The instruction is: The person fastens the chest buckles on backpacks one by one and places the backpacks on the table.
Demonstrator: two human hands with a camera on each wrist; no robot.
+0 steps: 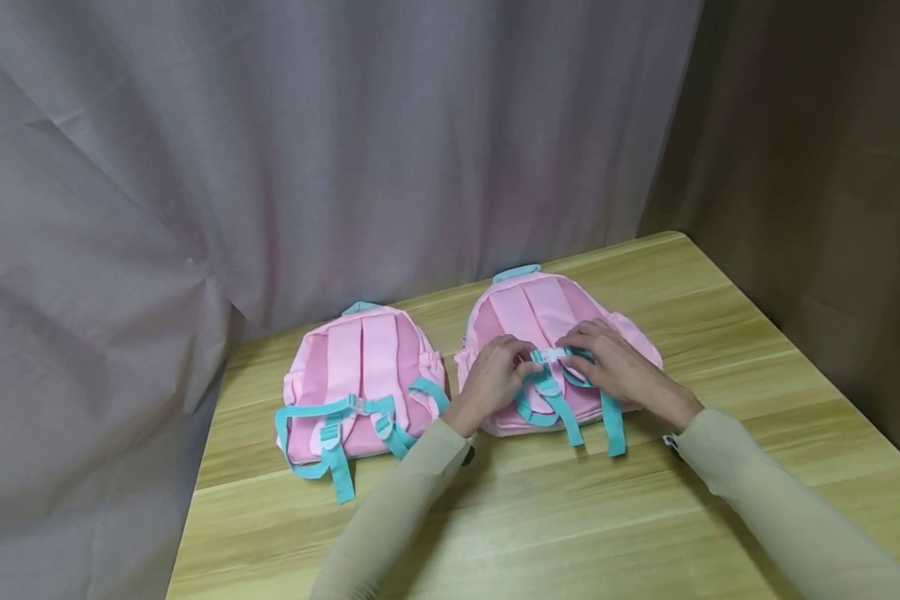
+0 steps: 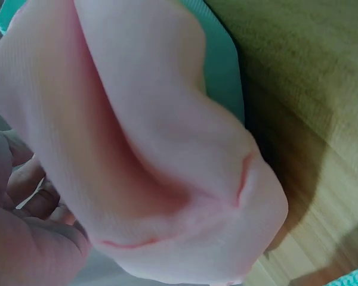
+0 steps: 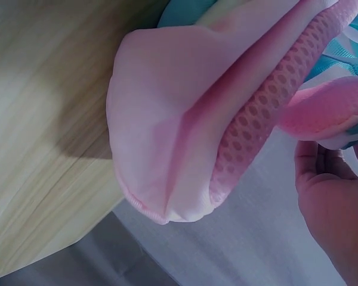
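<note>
Two small pink backpacks with teal straps lie back-side up on a wooden table (image 1: 645, 533). The right backpack (image 1: 547, 308) is under both hands. My left hand (image 1: 495, 375) and right hand (image 1: 607, 362) pinch the white chest clip (image 1: 553, 354) that joins its two teal straps (image 1: 562, 412). The left backpack (image 1: 360, 375) lies untouched beside them, its straps spread loose. In the left wrist view pink fabric (image 2: 143, 149) fills the frame, with curled fingers (image 2: 30, 196) at the lower left. The right wrist view shows the pink bag's mesh side pocket (image 3: 262, 119) and part of the right hand (image 3: 334, 196).
A grey curtain (image 1: 270, 150) hangs right behind the table. A brown wall (image 1: 817, 167) stands to the right. The table's left edge runs near the left backpack, and bare wood stretches in front of both bags.
</note>
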